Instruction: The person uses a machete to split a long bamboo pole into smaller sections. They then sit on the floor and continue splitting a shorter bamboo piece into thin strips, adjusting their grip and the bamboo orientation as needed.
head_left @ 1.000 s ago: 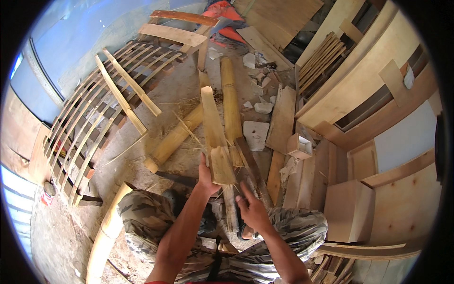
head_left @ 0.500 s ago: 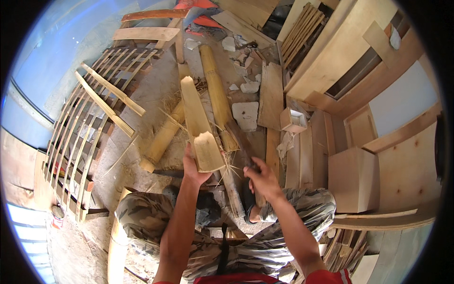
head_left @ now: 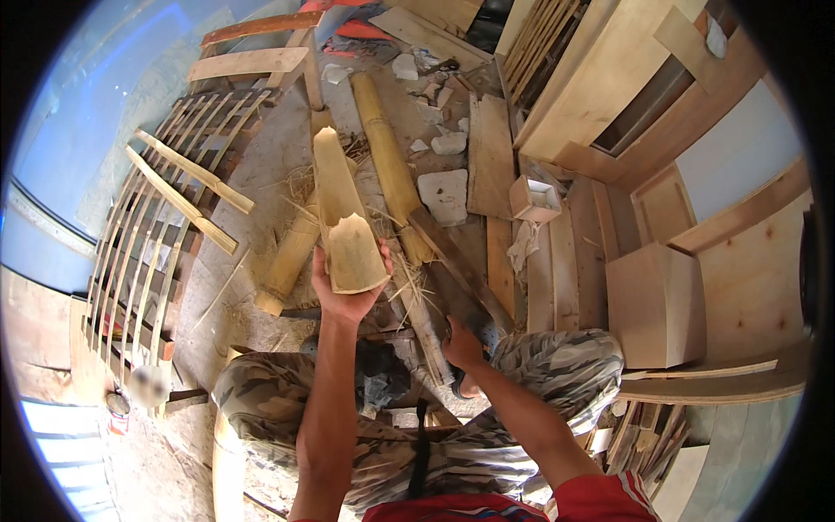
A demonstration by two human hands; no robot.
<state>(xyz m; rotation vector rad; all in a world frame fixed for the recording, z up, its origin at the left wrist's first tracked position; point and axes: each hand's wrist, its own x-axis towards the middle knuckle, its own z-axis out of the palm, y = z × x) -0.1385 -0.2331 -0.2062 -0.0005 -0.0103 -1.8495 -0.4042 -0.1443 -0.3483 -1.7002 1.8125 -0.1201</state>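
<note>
My left hand (head_left: 346,294) grips the lower end of a split, trough-shaped piece of pale bamboo (head_left: 348,235) and holds it upright in front of me. To its right and lower, my right hand (head_left: 463,344) is closed on the handle of a long dark blade (head_left: 457,265) that points up and left past the bamboo, apart from it. I sit with my knees in camouflage trousers (head_left: 557,374) spread. Bamboo fibres and shavings lie under the piece.
Two round bamboo poles (head_left: 383,148) (head_left: 291,252) lie on the ground ahead. A slatted bamboo frame (head_left: 156,235) lies at the left. Plywood cabinets and boards (head_left: 657,300) stand at the right, with a small wooden box (head_left: 535,198) and white stones (head_left: 444,196).
My left hand has raised the split bamboo piece closer to me. My right hand with the blade has drawn down and to the right, away from the bamboo.
</note>
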